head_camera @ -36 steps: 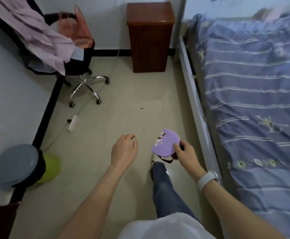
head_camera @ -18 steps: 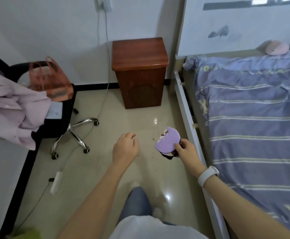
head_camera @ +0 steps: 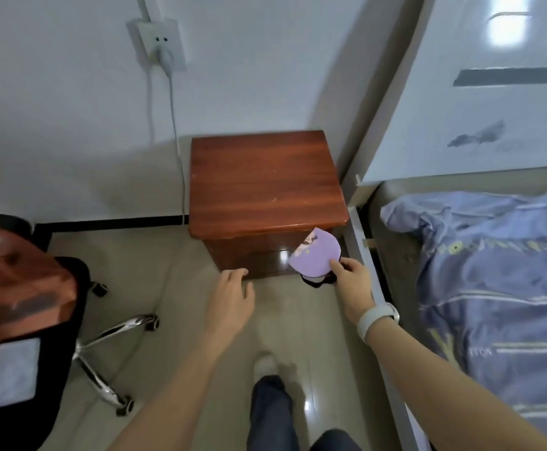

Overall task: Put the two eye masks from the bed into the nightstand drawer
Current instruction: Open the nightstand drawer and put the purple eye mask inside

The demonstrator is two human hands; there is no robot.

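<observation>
Right hand [head_camera: 352,281] pinches one purple eye mask [head_camera: 314,255] by its lower edge, with a black strap hanging under it. It is held up in front of the one brown nightstand [head_camera: 264,183], whose front looks closed. Left hand [head_camera: 231,297] is empty, fingers loosely spread, near the nightstand's bottom. One bed [head_camera: 493,271] with a blue blanket is on the right. Only one mask shows.
</observation>
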